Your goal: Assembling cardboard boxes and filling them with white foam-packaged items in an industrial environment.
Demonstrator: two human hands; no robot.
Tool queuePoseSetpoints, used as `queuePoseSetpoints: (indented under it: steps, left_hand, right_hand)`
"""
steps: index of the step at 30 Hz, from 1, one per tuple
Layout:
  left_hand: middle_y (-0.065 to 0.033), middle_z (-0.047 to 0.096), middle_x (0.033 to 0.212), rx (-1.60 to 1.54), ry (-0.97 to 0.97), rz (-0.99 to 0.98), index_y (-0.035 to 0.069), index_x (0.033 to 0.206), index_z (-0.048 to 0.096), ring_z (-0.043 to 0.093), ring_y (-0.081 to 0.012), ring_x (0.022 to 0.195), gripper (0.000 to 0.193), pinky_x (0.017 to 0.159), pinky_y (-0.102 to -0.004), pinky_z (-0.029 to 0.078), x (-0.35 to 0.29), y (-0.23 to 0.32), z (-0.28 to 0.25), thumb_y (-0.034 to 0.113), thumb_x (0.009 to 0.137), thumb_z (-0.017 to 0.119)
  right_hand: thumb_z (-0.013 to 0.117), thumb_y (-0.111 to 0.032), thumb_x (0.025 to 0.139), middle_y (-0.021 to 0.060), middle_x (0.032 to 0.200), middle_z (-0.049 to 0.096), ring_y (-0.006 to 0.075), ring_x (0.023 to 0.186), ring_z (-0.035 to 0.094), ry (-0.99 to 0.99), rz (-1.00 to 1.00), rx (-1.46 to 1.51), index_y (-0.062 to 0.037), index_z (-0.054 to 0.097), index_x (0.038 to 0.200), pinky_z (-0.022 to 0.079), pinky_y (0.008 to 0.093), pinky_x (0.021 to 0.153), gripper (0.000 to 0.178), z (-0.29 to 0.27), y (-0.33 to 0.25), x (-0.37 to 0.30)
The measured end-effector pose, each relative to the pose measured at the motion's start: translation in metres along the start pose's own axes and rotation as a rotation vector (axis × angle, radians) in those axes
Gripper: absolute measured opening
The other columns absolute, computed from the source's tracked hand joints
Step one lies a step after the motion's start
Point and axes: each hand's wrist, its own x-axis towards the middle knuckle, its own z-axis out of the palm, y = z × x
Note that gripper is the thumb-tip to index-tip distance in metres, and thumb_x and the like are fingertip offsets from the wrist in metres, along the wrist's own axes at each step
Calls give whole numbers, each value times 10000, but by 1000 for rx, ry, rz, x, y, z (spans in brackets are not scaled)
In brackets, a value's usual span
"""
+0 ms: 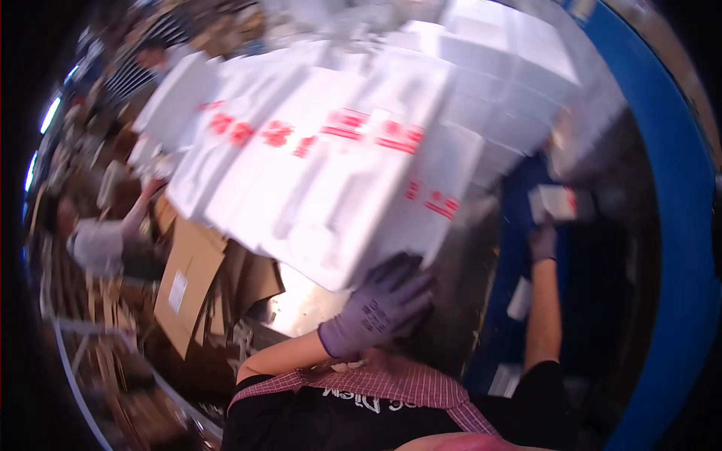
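On my remote feed, I'm watching leaning foam boxes [312, 169]; the left hand [383, 307], spread and seemingly empty, is risking a toppling nudge at their near edge. Over the blue surface [514, 225], the right hand [543, 243] is seemingly gripping a small box [553, 203]; a loose hold could drop it.

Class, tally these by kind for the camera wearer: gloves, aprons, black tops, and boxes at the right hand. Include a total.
Purple gloves: 2 (left hand, right hand)
Checked apron: 1
Black top: 1
Small white box: 1
Total: 5
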Motion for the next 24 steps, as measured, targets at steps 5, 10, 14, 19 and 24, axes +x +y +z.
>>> queuePoseSetpoints:
  steps: [5, 10, 14, 19, 24]
  left_hand:
    - [-69, 519, 1426, -84, -20, -63, 131, 1206, 610, 489, -339, 1302, 439, 1062, -499, 428, -1, 1, 8, 340, 826, 676]
    - [-63, 508, 1445, -135, 24, -99, 165, 1234, 619, 477, -357, 1316, 405, 1090, -517, 407, -1, 4, 12, 378, 893, 661]
    - [-60, 506, 1449, -125, 28, -163, 180, 1227, 637, 474, -358, 1322, 393, 1087, -519, 406, -17, 4, 3, 389, 896, 662]
    - [-55, 515, 1441, -98, -27, -153, 171, 1239, 636, 487, -345, 1312, 408, 1079, -509, 413, 7, 1, 13, 389, 895, 662]
    - [-53, 522, 1445, -107, 3, -130, 157, 1278, 623, 512, -327, 1291, 460, 1072, -492, 421, -3, -7, 8, 391, 884, 666]
  right_hand:
    - [629, -337, 934, 91, 1223, 585, 226, 1050, 572, -116, -590, -7, -126, 565, 1329, 468, 411, 832, 453, -27, 21, 229]
    - [462, -433, 980, 69, 1455, 367, 247, 1296, 368, -250, -1465, -698, -177, 410, 1453, 306, 472, 1035, 540, -137, 32, 368]
    - [378, -478, 1003, 59, 1562, 276, 261, 1414, 274, -275, -1473, -1498, -207, 318, 1518, 233, 500, 1132, 585, -95, -11, 375]
    - [316, -487, 1026, 57, 1622, 244, 280, 1475, 262, -51, -380, -2557, -240, 215, 1577, 225, 501, 1185, 613, -112, 33, 358]
    - [446, -458, 968, 78, 1489, 431, 270, 1375, 380, -383, -1605, -2493, -182, 403, 1481, 251, 483, 1174, 584, -179, -88, 392]
